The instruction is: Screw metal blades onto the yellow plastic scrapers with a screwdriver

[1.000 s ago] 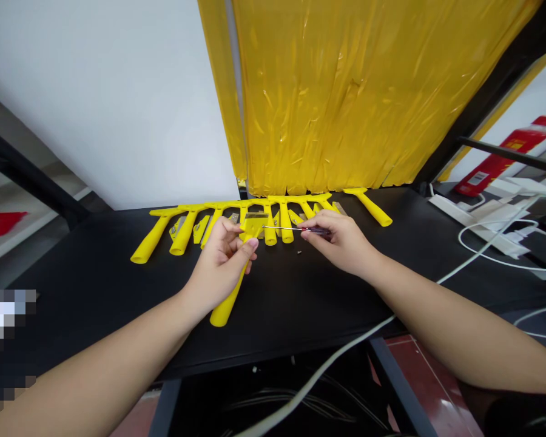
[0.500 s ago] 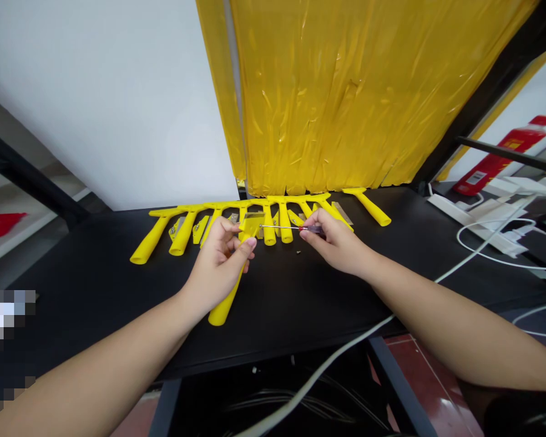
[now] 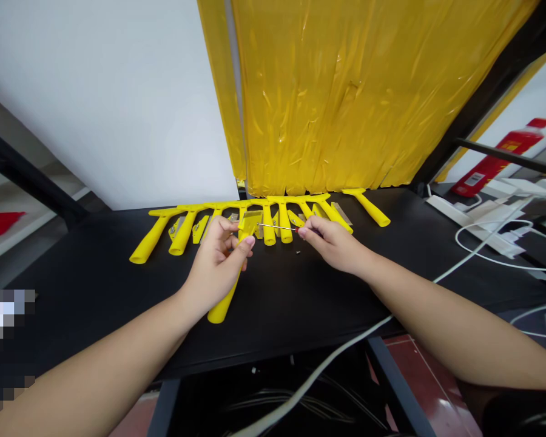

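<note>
My left hand (image 3: 221,255) is closed around a yellow scraper (image 3: 224,300), its hollow handle slanting down toward me and its flat head up by my fingers. In my right hand (image 3: 330,240) is a screwdriver (image 3: 277,227), gripped by the handle, most of which my fingers hide. Its thin metal shaft points left, and the tip meets the scraper's head, where a small screw seems to sit. Behind my hands several more yellow scrapers (image 3: 148,240) lie in a row, with small yellow pieces and metal blades (image 3: 341,213) among them.
A tiny metal bit (image 3: 298,252) lies on the black tabletop (image 3: 337,303). One scraper (image 3: 370,209) rests apart at the right. Beyond it are a white power strip (image 3: 473,224), cables and a red bottle (image 3: 500,158). A white cable (image 3: 341,351) crosses the table's front edge.
My right hand has rolled over slightly on the screwdriver, and its handle shows less than before. Both hands and the held scraper stay almost in place.
</note>
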Motion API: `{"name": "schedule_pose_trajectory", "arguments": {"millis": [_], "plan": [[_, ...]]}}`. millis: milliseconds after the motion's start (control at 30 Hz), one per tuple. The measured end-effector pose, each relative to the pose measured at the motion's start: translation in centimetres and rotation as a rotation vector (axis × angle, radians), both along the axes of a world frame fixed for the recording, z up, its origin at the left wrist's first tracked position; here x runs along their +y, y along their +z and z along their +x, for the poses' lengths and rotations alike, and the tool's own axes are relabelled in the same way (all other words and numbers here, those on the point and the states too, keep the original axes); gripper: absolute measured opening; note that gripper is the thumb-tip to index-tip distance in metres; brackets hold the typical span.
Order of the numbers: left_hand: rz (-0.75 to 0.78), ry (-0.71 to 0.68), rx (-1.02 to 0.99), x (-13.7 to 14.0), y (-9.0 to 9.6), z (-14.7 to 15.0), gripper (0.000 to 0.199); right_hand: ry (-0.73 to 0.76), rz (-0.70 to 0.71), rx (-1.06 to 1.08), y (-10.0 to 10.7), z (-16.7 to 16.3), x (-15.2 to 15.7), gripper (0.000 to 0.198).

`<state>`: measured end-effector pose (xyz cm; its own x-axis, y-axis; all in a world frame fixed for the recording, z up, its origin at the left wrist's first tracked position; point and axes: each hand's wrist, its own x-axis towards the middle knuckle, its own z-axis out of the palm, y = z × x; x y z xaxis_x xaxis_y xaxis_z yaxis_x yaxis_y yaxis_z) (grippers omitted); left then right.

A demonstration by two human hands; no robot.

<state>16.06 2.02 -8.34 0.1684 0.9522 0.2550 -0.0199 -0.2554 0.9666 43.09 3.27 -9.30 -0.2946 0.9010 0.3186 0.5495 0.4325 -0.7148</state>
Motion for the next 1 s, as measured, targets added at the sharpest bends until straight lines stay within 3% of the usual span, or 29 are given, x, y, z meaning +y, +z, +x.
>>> {"name": "schedule_pose_trajectory", "arguments": {"millis": [100, 200, 333, 467, 600, 700, 833, 933, 1000], "plan": [[0.045, -0.002, 0.065, -0.2, 0.2, 0.1, 0.036, 0.029, -0.093, -0.019, 0.0, 0.1, 0.2, 0.048], [0.072, 0.015, 0.074, -0.3, 0.6, 0.3, 0.037, 0.107, -0.074, 0.059, 0.0, 0.0, -0.1, 0.023], [0.094, 0.028, 0.047, -0.5, 0.8, 0.4, 0.04, 0.041, 0.024, 0.058, 0.1, -0.1, -0.1, 0.018], [0.098, 0.02, 0.066, -0.5, 0.6, 0.4, 0.038, 0.024, -0.091, -0.001, -0.1, 0.0, 0.3, 0.048], [0.133, 0.026, 0.065, -0.2, 0.2, 0.3, 0.038, 0.144, -0.061, 0.075, -0.4, 0.0, 0.0, 0.023], [0.156, 0.031, 0.069, 0.0, 0.1, 0.2, 0.037, 0.103, 0.004, 0.082, -0.5, -0.1, -0.1, 0.02], [0.154, 0.014, 0.073, -0.1, 0.0, 0.2, 0.036, 0.065, -0.081, 0.034, -0.3, -0.2, 0.1, 0.043], [0.164, 0.013, 0.071, -0.1, -0.2, 0.2, 0.036, 0.113, -0.073, 0.121, -0.3, -0.2, -0.1, 0.023], [0.173, 0.009, 0.054, -0.1, -0.3, 0.1, 0.037, 0.122, -0.021, 0.15, -0.3, -0.2, -0.3, 0.025]]}}
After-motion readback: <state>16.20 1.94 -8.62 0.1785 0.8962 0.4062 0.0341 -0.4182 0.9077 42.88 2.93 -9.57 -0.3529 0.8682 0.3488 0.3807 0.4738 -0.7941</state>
